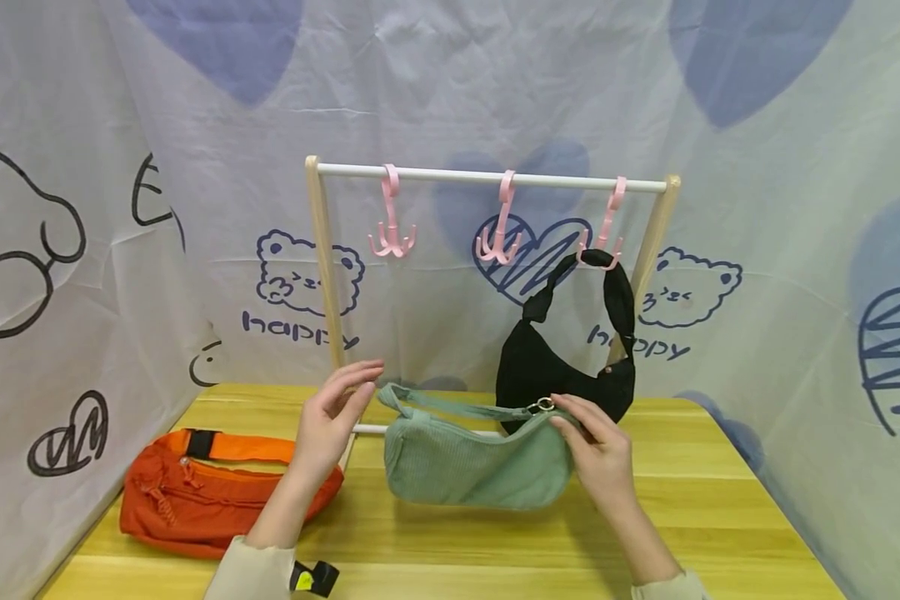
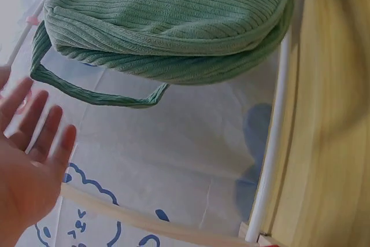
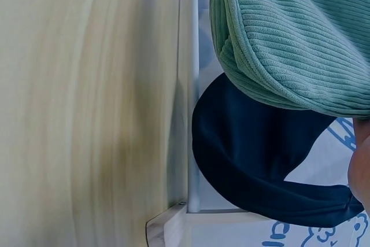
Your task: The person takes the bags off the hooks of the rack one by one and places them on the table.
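A green corduroy handbag [image 1: 480, 467] is held up over the table, its strap [image 1: 450, 404] slack along the top. My right hand [image 1: 602, 454] pinches its upper right corner by the gold ring [image 1: 545, 404]; only part of that hand's thumb side shows in the right wrist view. Beside the strap's left end is my left hand [image 1: 332, 425], its fingers extended. In the left wrist view these fingers [image 2: 43, 137] stand apart from the bag and hold nothing. Behind the green bag, a black shoulder bag [image 1: 532, 375] hangs by its strap from the right pink hook [image 1: 607, 221].
A white-barred wooden rack [image 1: 450, 174] stands at the back of the table [image 1: 690, 483]. The left pink hook [image 1: 392, 225] and middle pink hook [image 1: 501, 229] hold no bag. An orange waist bag [image 1: 217, 508] lies at left. A small black object [image 1: 322, 577] shows by the left sleeve.
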`<act>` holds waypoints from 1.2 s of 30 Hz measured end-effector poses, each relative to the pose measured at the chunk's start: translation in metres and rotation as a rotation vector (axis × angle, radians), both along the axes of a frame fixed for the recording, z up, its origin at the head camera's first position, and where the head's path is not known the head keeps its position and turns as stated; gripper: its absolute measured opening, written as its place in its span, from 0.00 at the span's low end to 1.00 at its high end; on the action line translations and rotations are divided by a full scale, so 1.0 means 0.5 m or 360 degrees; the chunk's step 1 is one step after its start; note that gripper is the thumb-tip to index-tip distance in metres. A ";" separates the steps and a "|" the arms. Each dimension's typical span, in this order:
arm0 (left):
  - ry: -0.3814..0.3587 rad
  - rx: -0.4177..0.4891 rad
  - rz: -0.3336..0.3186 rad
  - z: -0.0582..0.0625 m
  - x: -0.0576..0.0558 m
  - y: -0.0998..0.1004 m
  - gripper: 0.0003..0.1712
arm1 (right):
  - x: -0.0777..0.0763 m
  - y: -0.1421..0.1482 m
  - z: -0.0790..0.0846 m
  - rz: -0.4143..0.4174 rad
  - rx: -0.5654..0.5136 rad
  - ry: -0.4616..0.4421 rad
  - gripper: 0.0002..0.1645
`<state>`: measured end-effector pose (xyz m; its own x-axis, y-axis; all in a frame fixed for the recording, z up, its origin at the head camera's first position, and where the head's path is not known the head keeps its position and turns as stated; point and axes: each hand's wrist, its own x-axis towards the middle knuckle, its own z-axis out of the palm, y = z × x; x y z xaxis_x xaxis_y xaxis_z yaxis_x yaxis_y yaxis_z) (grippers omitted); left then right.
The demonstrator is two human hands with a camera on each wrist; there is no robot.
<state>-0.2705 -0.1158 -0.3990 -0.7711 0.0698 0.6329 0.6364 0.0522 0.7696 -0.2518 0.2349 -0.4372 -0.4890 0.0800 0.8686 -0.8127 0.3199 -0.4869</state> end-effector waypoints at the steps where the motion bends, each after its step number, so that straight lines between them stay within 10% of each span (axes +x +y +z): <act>1: 0.0047 -0.0022 -0.0006 -0.004 0.002 -0.001 0.15 | 0.002 -0.001 0.001 -0.0007 0.0004 0.0001 0.26; 11: 0.0178 -0.0329 -0.0036 -0.036 0.012 -0.010 0.32 | 0.023 -0.015 0.013 -0.0031 0.0001 -0.0065 0.22; 36: -0.0045 -0.0228 -0.0196 -0.069 0.011 -0.002 0.29 | 0.010 -0.015 -0.024 -0.0159 0.0029 -0.0459 0.18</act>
<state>-0.2650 -0.1168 -0.4336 -0.7684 0.2525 0.5880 0.6231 0.0859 0.7774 -0.2467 0.2272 -0.4495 -0.7063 0.1259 0.6966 -0.6056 0.4020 -0.6867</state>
